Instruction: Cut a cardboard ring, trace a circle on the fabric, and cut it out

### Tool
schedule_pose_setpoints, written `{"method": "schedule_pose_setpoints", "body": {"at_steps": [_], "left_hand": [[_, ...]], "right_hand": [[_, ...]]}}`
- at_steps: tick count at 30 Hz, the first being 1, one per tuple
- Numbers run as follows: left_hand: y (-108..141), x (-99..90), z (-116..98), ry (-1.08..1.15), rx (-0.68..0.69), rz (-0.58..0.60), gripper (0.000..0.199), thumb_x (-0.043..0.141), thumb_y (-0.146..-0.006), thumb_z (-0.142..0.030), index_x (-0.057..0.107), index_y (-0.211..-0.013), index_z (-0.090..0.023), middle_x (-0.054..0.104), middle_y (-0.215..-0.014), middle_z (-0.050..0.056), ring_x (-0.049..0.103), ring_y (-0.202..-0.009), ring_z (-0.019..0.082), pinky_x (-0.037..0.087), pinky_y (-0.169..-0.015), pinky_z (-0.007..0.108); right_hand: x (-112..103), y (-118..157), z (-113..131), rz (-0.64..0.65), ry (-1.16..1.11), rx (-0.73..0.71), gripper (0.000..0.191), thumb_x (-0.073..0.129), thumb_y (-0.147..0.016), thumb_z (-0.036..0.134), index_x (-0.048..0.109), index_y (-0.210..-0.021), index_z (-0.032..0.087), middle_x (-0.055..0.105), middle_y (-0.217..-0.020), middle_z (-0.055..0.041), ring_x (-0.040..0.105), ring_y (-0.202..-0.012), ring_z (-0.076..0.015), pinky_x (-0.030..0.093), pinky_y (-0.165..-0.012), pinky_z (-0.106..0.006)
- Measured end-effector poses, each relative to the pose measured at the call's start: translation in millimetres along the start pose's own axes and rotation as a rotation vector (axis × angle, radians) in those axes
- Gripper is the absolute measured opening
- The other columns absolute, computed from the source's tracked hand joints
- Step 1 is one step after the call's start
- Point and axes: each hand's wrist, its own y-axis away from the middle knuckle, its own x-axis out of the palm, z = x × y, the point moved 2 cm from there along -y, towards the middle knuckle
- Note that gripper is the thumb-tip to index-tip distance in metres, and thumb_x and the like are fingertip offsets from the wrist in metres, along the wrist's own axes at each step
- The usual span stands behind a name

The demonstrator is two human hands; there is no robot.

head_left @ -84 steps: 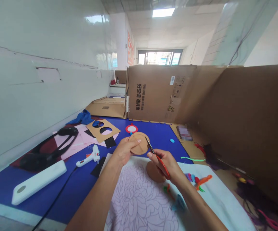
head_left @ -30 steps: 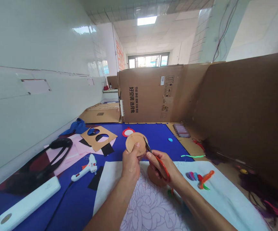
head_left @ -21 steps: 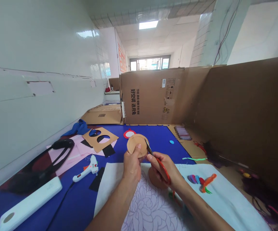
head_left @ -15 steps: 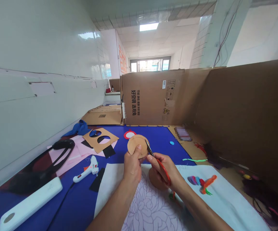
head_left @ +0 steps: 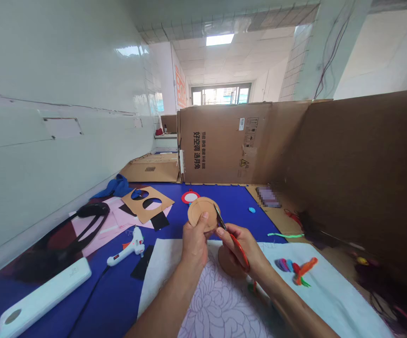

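Note:
My left hand point(head_left: 196, 237) is closed on a round tan cardboard disc point(head_left: 199, 210), the thumb lying on its face. A curved line is marked inside the disc's edge. In my right hand point(head_left: 240, 241) is a pair of scissors point(head_left: 238, 251) with red handles, its dark blades at the disc's right edge. Whether the blades are parted is too small to tell. Below the hands lies a second brown disc point(head_left: 229, 264), partly covered by my right hand. It rests on a white cloth point(head_left: 168, 263) printed with a large flower outline.
On the left are a white glue gun point(head_left: 128, 249), a white bar-shaped device point(head_left: 44, 298) and a cardboard sheet point(head_left: 147, 216) with two round holes. A red-rimmed round piece point(head_left: 190, 197) lies behind the disc. Coloured yarn bits point(head_left: 304, 271) lie right; cardboard walls point(head_left: 224, 145) stand behind.
The disc and both hands stay nearly in place, the disc shifted very slightly right. The whole view has moved a little.

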Motion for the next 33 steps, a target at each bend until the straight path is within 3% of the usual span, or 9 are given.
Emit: {"method": "schedule_pose_setpoints", "body": {"at_steps": [14,21,33], "left_hand": [[0.8,1.4,-1.4,0.027,-0.014,-0.01,0.054,0.101,-0.063,-0.035,0.081,-0.106,-0.01,0.084,-0.1,0.016,0.081,-0.083,0.029,0.063,-0.067,0.033],[1.3,3.5,-3.0,0.033,-0.012,-0.001,0.057,0.102,-0.059,-0.035,0.082,-0.106,-0.01,0.084,-0.099,0.015,0.081,-0.082,0.028,0.062,-0.064,0.03],[1.7,4.8,-4.3,0.041,-0.025,-0.021,0.053,0.101,-0.059,-0.032,0.082,-0.104,-0.01,0.084,-0.097,0.014,0.079,-0.077,0.025,0.062,-0.063,0.03]], "right_hand": [[-0.8,-2.5,-0.6,0.005,0.0,-0.006,0.063,0.075,-0.079,0.083,0.056,-0.079,0.024,0.041,-0.043,0.0099,0.035,-0.032,-0.0086,0.023,-0.031,-0.019],[-0.7,-2.7,0.9,-0.019,-0.011,-0.021,0.064,0.079,-0.076,0.081,0.048,-0.071,0.025,0.04,-0.043,0.0098,0.032,-0.032,-0.0074,0.021,-0.031,-0.019],[-3.5,-2.2,-2.5,-0.02,0.015,-0.036,0.057,0.079,-0.08,0.076,0.056,-0.077,0.024,0.038,-0.047,0.0101,0.031,-0.034,-0.0082,0.021,-0.033,-0.022]]}}
